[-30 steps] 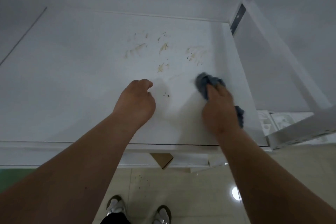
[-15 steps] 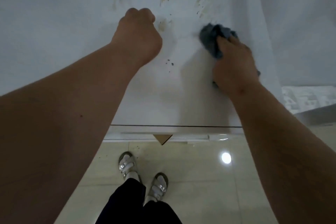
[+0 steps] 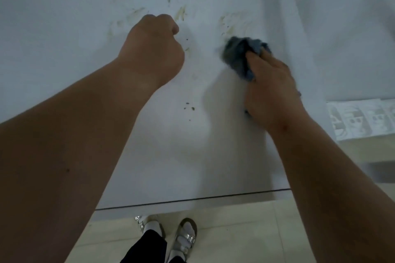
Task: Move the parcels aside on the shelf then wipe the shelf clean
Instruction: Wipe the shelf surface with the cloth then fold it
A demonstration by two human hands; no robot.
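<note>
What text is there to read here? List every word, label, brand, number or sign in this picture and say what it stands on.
None can be read.
White shelf: yellowish smears and dark crumbs only, no writing.
Blue-grey cloth under the right hand: no label showing.
Printed sheet at the right edge: grey patterns, too blurred to read.
Sandals on the floor: no brand visible.

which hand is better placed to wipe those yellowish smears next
Right hand: it already presses the blue cloth just below the smears. The left hand is a bare fist.
</note>
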